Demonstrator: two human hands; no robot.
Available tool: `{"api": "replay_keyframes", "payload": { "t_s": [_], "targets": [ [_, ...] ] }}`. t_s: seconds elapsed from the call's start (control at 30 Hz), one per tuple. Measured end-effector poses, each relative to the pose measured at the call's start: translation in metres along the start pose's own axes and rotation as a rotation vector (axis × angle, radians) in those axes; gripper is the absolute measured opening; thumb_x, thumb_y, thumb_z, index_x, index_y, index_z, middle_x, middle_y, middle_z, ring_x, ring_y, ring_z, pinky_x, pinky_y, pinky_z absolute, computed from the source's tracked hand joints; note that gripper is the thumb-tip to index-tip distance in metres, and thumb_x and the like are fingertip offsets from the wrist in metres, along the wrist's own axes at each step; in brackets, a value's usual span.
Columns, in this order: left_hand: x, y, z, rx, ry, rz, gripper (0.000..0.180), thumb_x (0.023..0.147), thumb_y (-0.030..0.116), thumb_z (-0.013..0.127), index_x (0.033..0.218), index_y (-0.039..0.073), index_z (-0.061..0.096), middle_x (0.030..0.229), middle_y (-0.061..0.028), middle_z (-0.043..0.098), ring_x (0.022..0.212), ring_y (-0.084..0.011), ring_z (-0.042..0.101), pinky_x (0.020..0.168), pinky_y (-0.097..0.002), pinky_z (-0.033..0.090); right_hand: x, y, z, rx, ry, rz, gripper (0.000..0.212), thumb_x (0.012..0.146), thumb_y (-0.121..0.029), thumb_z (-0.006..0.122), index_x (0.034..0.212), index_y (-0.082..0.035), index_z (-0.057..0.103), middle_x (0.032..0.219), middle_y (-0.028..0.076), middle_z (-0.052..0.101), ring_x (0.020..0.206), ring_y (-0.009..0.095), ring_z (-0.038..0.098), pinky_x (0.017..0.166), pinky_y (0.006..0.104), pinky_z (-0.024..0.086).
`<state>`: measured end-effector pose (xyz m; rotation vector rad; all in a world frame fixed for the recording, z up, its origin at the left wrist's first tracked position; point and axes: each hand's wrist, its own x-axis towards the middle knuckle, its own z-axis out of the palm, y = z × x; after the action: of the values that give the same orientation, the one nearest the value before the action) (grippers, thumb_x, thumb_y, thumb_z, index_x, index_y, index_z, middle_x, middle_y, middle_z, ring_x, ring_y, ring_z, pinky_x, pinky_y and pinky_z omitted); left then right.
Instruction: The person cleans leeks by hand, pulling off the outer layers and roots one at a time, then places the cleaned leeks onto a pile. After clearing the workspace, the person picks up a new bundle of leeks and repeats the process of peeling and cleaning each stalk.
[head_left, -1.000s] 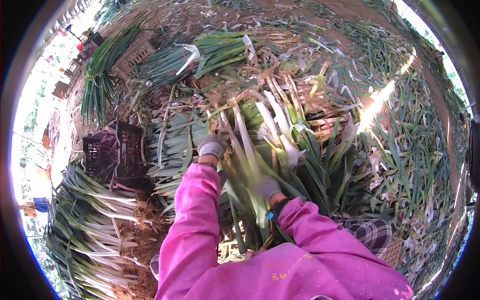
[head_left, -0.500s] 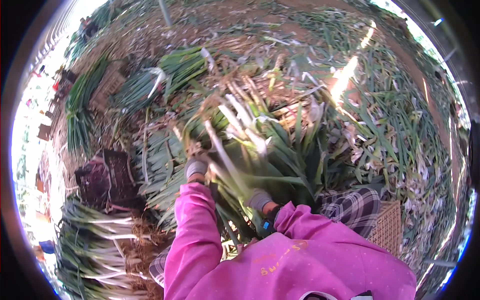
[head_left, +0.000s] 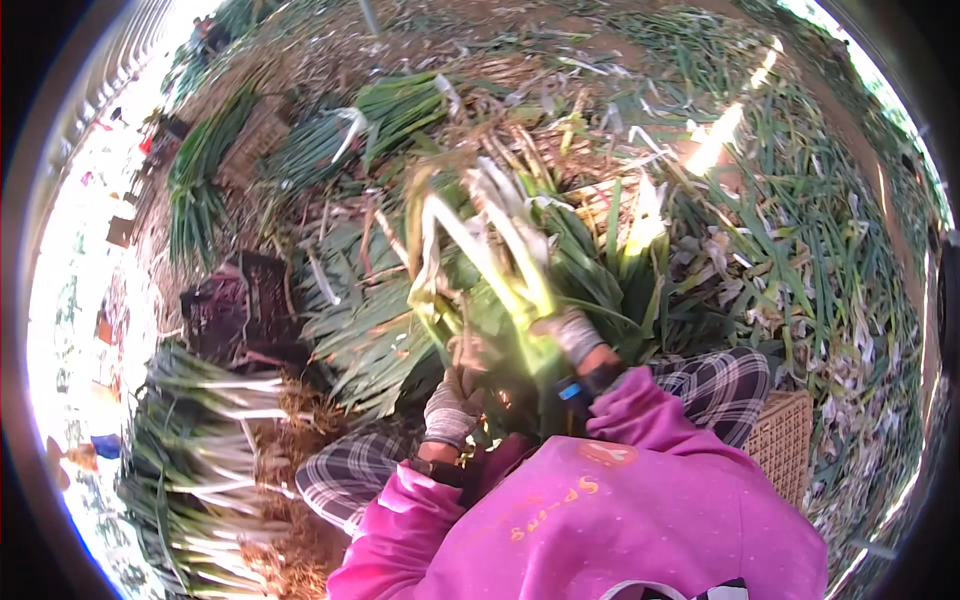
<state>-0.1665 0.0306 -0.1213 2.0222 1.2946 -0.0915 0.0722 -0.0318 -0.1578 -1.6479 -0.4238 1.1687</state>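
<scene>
In front of my lap, several green onions point away from me, their white stalks tipped with roots and the green ends toward my body. My right hand, in a pale grey glove, is closed around their green part. Left of it, my left hand, gloved too, is closed with its fingers on a strip of yellowish outer leaf hanging beside the stalks. Motion blurs the fingertips and the strip. More green onions with broad leaves lie just beyond my right hand.
Trimmed green onions are stacked at lower left, roots facing me. A dark plastic crate stands above them. Green bundles lie farther off. Stripped leaves cover the ground at right. A woven basket sits by my right knee.
My left hand has come down toward my lap from beside the stalks. My right hand has risen, lifting the green onions more upright. The view has shifted slightly.
</scene>
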Motion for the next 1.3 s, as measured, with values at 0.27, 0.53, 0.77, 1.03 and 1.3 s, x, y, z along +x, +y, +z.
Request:
{"api": "replay_keyframes", "payload": {
  "t_s": [0.27, 0.53, 0.77, 1.03, 1.3],
  "targets": [
    [-0.005, -0.016, -0.029, 0.198, -0.163, -0.103, 0.054, 0.072, 0.039, 0.059, 0.112, 0.006, 0.044, 0.094, -0.0230, 0.060, 0.086, -0.0394, 0.058, 0.074, -0.0469, 0.046, -0.008, -0.038, -0.068, 0.101, 0.220, -0.085, 0.024, 0.064, -0.008, 0.074, 0.086, -0.001, 0.065, 0.073, 0.003, 0.062, 0.057, 0.016, 0.055, 0.055, 0.0306, 0.044],
    [0.008, -0.046, -0.014, 0.253, -0.167, -0.116, 0.048, 0.072, 0.039, 0.057, 0.104, 0.004, 0.047, 0.088, -0.0228, 0.061, 0.083, -0.0382, 0.059, 0.073, -0.0464, 0.047, 0.014, 0.031, 0.050, 0.128, 0.016, 0.044, 0.026, 0.065, -0.016, 0.076, 0.087, -0.007, 0.065, 0.076, 0.001, 0.063, 0.065, 0.013, 0.055, 0.062, 0.0286, 0.044],
    [0.005, -0.049, -0.050, 0.230, -0.182, -0.265, 0.063, 0.073, 0.037, 0.057, 0.121, 0.003, 0.034, 0.101, -0.0224, 0.058, 0.091, -0.0379, 0.059, 0.077, -0.0479, 0.047, 0.027, 0.081, 0.107, 0.312, -0.152, 0.263, 0.026, 0.070, -0.015, 0.073, 0.092, -0.004, 0.065, 0.079, 0.004, 0.064, 0.066, 0.014, 0.057, 0.059, 0.0302, 0.046],
    [0.020, -0.074, -0.061, 0.208, -0.322, -0.107, 0.059, 0.072, 0.035, 0.058, 0.120, 0.007, 0.041, 0.100, -0.0207, 0.059, 0.091, -0.0364, 0.058, 0.077, -0.0450, 0.047, 0.064, 0.159, 0.150, 0.171, -0.509, 0.372, 0.018, 0.073, -0.017, 0.069, 0.088, -0.007, 0.064, 0.079, 0.003, 0.063, 0.067, 0.017, 0.059, 0.062, 0.0345, 0.048],
    [0.010, -0.084, -0.054, 0.178, -0.307, -0.177, 0.054, 0.071, 0.035, 0.060, 0.114, 0.007, 0.042, 0.099, -0.0192, 0.060, 0.092, -0.0364, 0.058, 0.079, -0.0443, 0.046, 0.067, 0.156, 0.161, 0.444, -0.646, 0.460, 0.020, 0.083, -0.021, 0.055, 0.091, -0.003, 0.058, 0.076, 0.009, 0.060, 0.066, 0.022, 0.058, 0.060, 0.0342, 0.050]
  ]
}}
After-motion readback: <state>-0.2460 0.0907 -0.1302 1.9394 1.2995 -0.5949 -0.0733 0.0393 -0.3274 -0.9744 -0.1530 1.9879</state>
